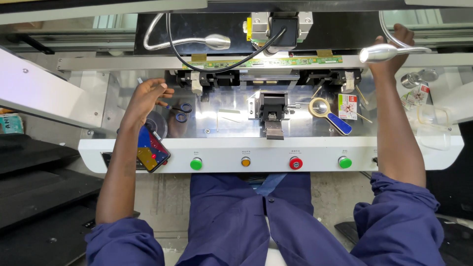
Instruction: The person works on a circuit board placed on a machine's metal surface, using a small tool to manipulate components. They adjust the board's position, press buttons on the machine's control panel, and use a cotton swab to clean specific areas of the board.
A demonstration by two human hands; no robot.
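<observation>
We sit at a white machine bench (276,150) with a shiny metal work plate (231,116), our blue-sleeved arms stretched over it. Along its front edge run green, amber and red push buttons. At the back lies a long green circuit strip (276,62) under a black-cabled head.

On the right, a clear plastic tub (433,120) stands by the edge; we cannot tell what it holds. Beside it lie a small printed packet (348,106) and a blue-handled magnifying glass (327,113).

Our left hand (145,96) hovers over the plate, fingers loosely curled and holding nothing. The blue-handled scissors (181,112) lie flat just beside its fingertips, apart from them. A phone (149,150) lies under that wrist.

Our right hand (391,49) reaches up behind the metal gooseneck lamp (382,52); the lamp head hides the fingers, so we cannot tell their grip.
</observation>
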